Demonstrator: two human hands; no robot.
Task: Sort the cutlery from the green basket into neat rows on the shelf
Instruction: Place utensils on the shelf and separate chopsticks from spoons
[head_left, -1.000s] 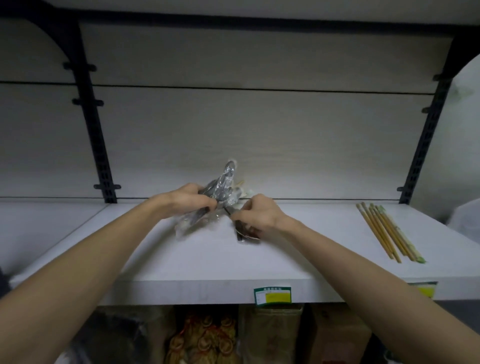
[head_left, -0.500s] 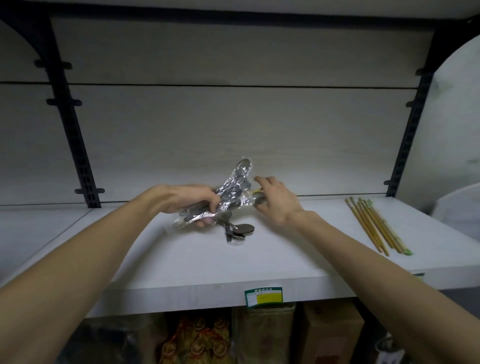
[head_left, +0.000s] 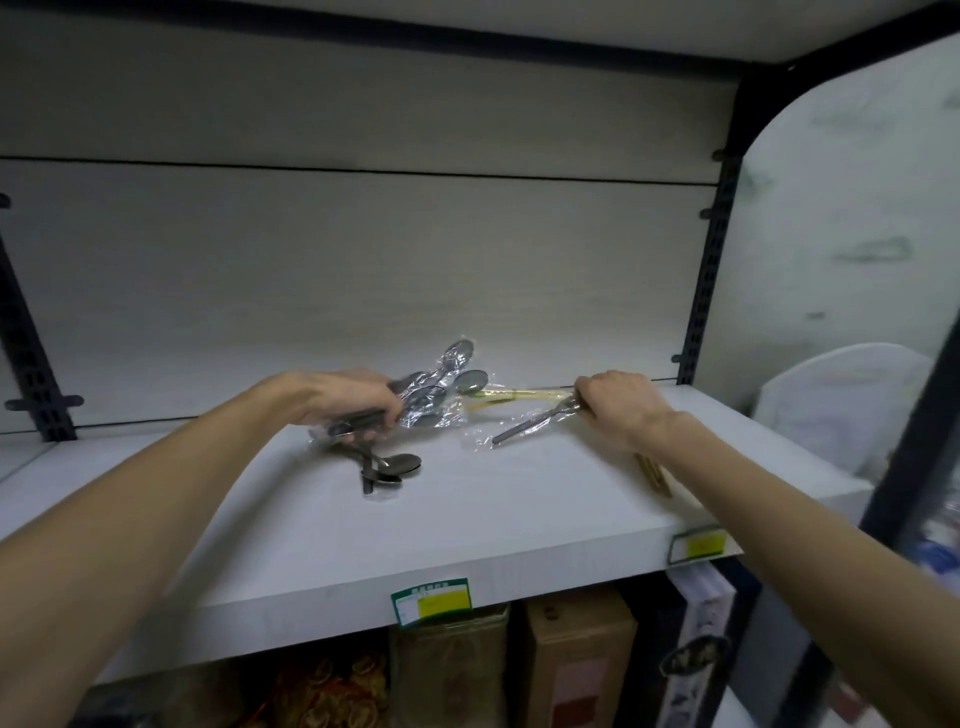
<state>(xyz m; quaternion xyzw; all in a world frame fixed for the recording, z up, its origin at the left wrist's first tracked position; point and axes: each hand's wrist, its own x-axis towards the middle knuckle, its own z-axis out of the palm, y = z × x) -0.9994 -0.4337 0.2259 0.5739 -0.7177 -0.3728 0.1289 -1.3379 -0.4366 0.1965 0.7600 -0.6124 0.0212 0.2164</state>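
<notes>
Gripping a plastic-wrapped bundle of spoons (head_left: 431, 395) by the handles, the left hand (head_left: 348, 397) has its fingers curled round them just above the shelf (head_left: 467, 525); the bowls point up and away to the right, the long axis slanting toward the back wall. Below it two loose spoons (head_left: 389, 467) lie on the shelf, overlapping, bowls to the right, handles toward the front edge. Further right, the right hand (head_left: 618, 408) pinches a wrapped grey piece (head_left: 530, 426) at one end, its long axis running down-left, with a gold-coloured piece (head_left: 509, 397) beside it. Chopsticks (head_left: 654, 475) show under the right forearm. To do this step well, I judge each piece should be laid flat, parallel to the loose spoons, bowls one way, evenly spaced.
</notes>
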